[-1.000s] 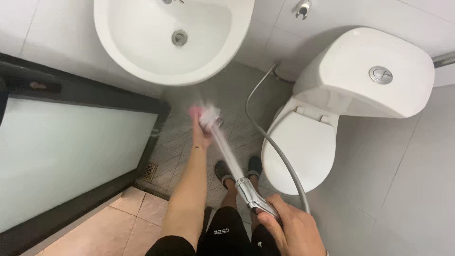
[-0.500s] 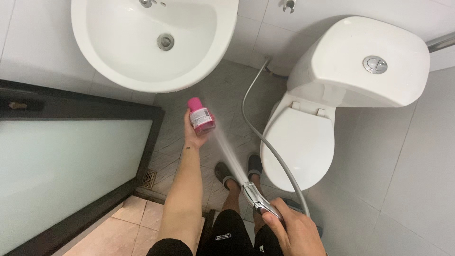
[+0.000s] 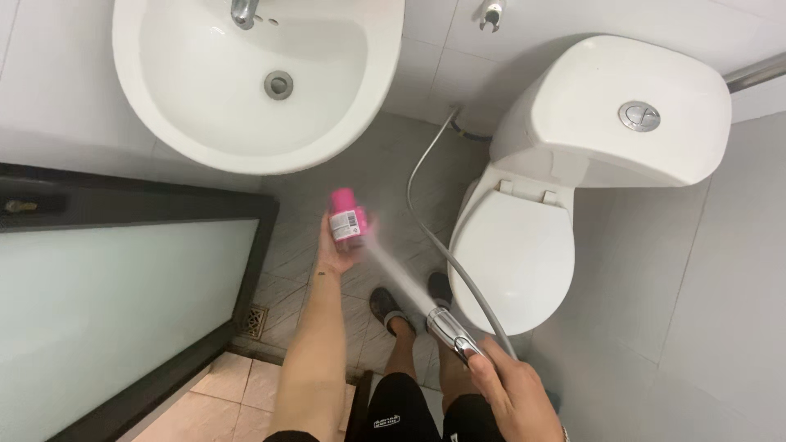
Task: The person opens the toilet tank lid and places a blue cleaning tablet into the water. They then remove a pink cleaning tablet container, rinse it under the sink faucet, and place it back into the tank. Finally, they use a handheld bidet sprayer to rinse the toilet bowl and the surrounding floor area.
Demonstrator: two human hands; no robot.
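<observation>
My left hand (image 3: pixel 337 250) holds a small pink bottle (image 3: pixel 345 215) with a white label, out in front of me above the grey floor tiles. My right hand (image 3: pixel 514 395) grips a chrome hand sprayer (image 3: pixel 449 331) at the bottom of the view. A thin jet of water (image 3: pixel 393 270) runs from the sprayer's head up to the pink bottle. The sprayer's grey hose (image 3: pixel 442 245) curves back to the wall beside the toilet.
A white washbasin (image 3: pixel 254 82) is ahead on the left and a white toilet (image 3: pixel 524 245) with closed lid and cistern (image 3: pixel 614 115) on the right. A black-framed frosted glass door (image 3: pixel 123 303) lies left, with a floor drain (image 3: pixel 256 321) by it. My feet stand below the toilet.
The view has shifted down and the basin sits higher. The pink bottle, blurred by spray a second ago, is now plainly seen in my left hand, with the jet still hitting it.
</observation>
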